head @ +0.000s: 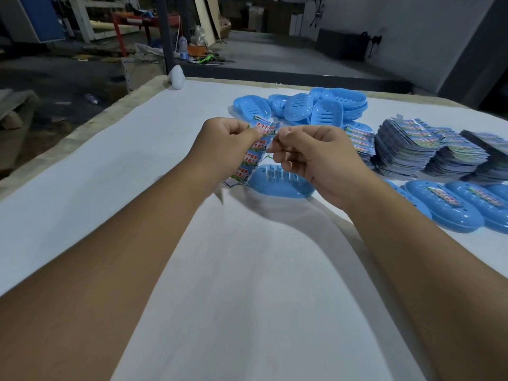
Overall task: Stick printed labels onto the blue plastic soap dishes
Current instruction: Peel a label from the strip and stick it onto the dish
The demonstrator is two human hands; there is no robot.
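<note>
White tabletop (247, 270) stretches under my forearms. Both hands are raised above it: my left hand (225, 144) pinches the top of a label strip (254, 152), while my right hand (313, 158) pinches its edge. Just beneath them lies one blue soap dish (277, 185). Labelled dishes (450, 204) sit right of my right hand, label stacks (412, 149) beyond, and unlabelled dishes (302, 105) heaped farthest.
</note>
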